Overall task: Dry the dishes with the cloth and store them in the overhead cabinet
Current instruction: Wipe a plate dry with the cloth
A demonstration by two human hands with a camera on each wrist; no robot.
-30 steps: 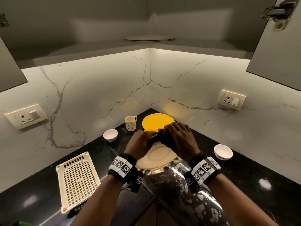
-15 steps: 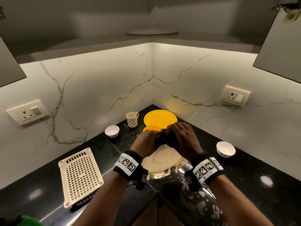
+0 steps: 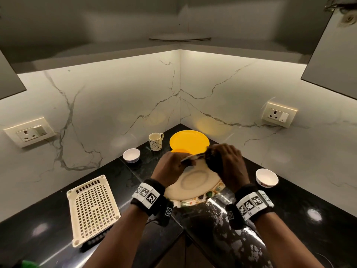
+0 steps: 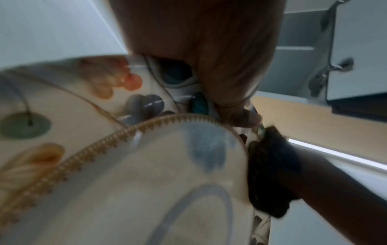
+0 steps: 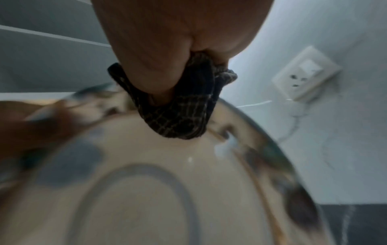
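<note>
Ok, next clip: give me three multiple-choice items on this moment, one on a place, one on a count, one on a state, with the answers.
1. Where does the mug stand?
A. Left of the yellow plate
B. On the rack
C. In the cabinet

2. How many small white bowls are on the counter?
A. One
B. Two
C. Four

3. What is the right hand doing?
A. Resting open on the counter
B. Gripping a dark cloth against the patterned plate
C. Holding the mug

Answers: 1 A, the mug sits just left of the yellow plate; 2 B, one bowl left, another bowl right; 3 B, the right wrist view shows the cloth bunched in the fingers on the plate's rim.
</note>
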